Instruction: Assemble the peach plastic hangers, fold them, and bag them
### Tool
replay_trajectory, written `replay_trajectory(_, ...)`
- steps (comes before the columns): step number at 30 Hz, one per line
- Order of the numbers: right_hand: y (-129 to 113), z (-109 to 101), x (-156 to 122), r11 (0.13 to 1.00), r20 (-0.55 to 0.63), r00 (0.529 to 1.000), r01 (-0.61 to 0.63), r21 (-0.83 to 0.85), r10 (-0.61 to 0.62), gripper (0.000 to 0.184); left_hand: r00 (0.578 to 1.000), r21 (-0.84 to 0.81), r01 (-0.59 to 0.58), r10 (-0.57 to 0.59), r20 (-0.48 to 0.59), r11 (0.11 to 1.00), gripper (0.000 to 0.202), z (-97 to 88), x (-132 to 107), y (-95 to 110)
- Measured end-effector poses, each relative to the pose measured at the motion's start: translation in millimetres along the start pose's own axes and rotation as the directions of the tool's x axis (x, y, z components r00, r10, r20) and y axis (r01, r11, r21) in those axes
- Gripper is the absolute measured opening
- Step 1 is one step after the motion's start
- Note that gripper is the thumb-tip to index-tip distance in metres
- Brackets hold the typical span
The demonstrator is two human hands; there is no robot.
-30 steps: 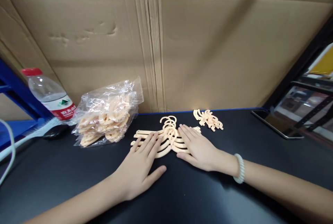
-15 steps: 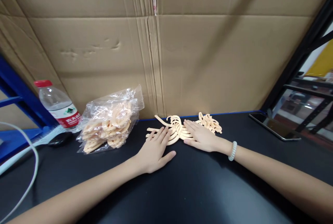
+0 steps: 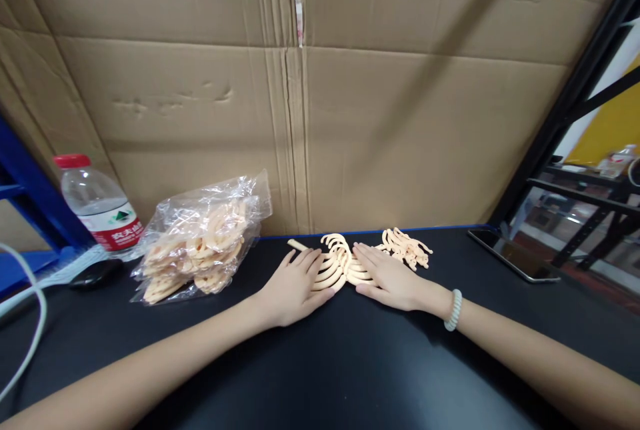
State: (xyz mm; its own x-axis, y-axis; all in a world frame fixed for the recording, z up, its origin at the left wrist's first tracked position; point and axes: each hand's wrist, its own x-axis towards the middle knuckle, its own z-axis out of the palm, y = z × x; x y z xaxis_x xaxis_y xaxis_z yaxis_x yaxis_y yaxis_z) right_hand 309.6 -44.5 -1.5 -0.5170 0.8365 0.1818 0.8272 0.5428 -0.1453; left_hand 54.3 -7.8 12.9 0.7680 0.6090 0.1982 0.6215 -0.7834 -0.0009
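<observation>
A stack of small peach plastic hangers (image 3: 336, 263) lies on the black table (image 3: 350, 370) near the cardboard wall. My left hand (image 3: 293, 287) lies flat and open on the stack's left arms. My right hand (image 3: 387, 275) lies flat and open on its right arms, and a pale bead bracelet (image 3: 454, 311) is on that wrist. The hooks stick up between the two hands. A small heap of loose peach pieces (image 3: 406, 247) sits just right of my right hand.
A clear plastic bag of more peach hangers (image 3: 203, 243) lies to the left. A water bottle with a red cap (image 3: 95, 207) and a white cable (image 3: 30, 323) are at far left. A phone (image 3: 513, 255) lies at right. A cardboard wall (image 3: 300, 117) backs the table.
Both hands have slid the hanger stack away from me toward the cardboard wall and drawn closer together. The view has tilted upward.
</observation>
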Motion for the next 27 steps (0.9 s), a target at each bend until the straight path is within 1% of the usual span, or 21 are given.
replay_trajectory(3, -5.6, 0.7, 4.5, 1.000, -0.004, 1.000, 0.014, 0.008, -0.014, 0.076, 0.998, 0.021, 0.038, -0.036, -0.055, 0.999, 0.055, 1.7, -11.3, 6.5)
replay_trajectory(5, -5.5, 3.0, 10.0, 1.000, -0.011, 1.000, 0.017, 0.009, -0.017, 0.074, 0.996, 0.028, 0.052, -0.049, -0.079, 0.998, 0.050, 4.3, -13.1, 5.5)
replay_trajectory(9, 0.3, 7.0, 21.6, 1.000, -0.015, 1.000, 0.023, -0.005, -0.023, 0.073, 0.994, 0.027, 0.049, -0.046, -0.104, 0.998, 0.047, 11.8, -6.5, -7.8)
replay_trajectory(12, 3.7, 6.4, 25.2, 0.999, -0.013, 0.999, 0.029, -0.020, -0.029, 0.075, 0.992, 0.015, 0.034, -0.032, -0.119, 0.999, 0.046, 16.2, -2.4, -16.4)
replay_trajectory(15, 1.9, 4.0, 22.8, 0.999, -0.033, 0.999, 0.016, -0.038, -0.017, 0.078, 0.989, 0.000, 0.025, -0.025, -0.145, 1.000, 0.045, 14.6, -6.7, -16.8)
replay_trajectory(17, -4.4, 2.4, 17.5, 0.997, -0.090, 0.995, 0.027, -0.068, -0.033, 0.076, 0.985, -0.005, 0.020, -0.020, -0.170, 1.000, 0.043, 8.8, -16.1, -11.8)
replay_trajectory(19, -15.6, 1.5, 9.4, 0.990, -0.174, 0.979, 0.092, -0.103, -0.109, 0.066, 0.980, -0.014, -0.010, 0.007, -0.199, 1.000, 0.040, 0.6, -30.2, -3.2)
replay_trajectory(21, -30.1, 1.5, 0.0, 0.973, -0.241, 0.945, 0.198, -0.122, -0.222, 0.051, 0.965, -0.082, -0.124, 0.101, -0.242, 0.989, 0.037, -7.2, -45.8, 7.2)
replay_trajectory(24, -47.9, 2.8, -10.7, 0.932, -0.264, 0.894, 0.336, -0.136, -0.361, 0.028, 0.950, -0.199, -0.253, 0.203, -0.237, 0.947, 0.030, -13.6, -62.3, 18.5)
replay_trajectory(26, -51.2, 3.6, -13.1, 0.926, -0.268, 0.886, 0.363, -0.106, -0.378, 0.023, 0.952, -0.239, -0.267, 0.217, -0.216, 0.934, 0.024, -13.9, -65.2, 20.4)
replay_trajectory(27, -49.8, 4.0, -13.0, 0.935, -0.273, 0.895, 0.350, -0.061, -0.353, 0.023, 0.958, -0.259, -0.249, 0.199, -0.204, 0.933, 0.022, -13.0, -64.6, 19.7)
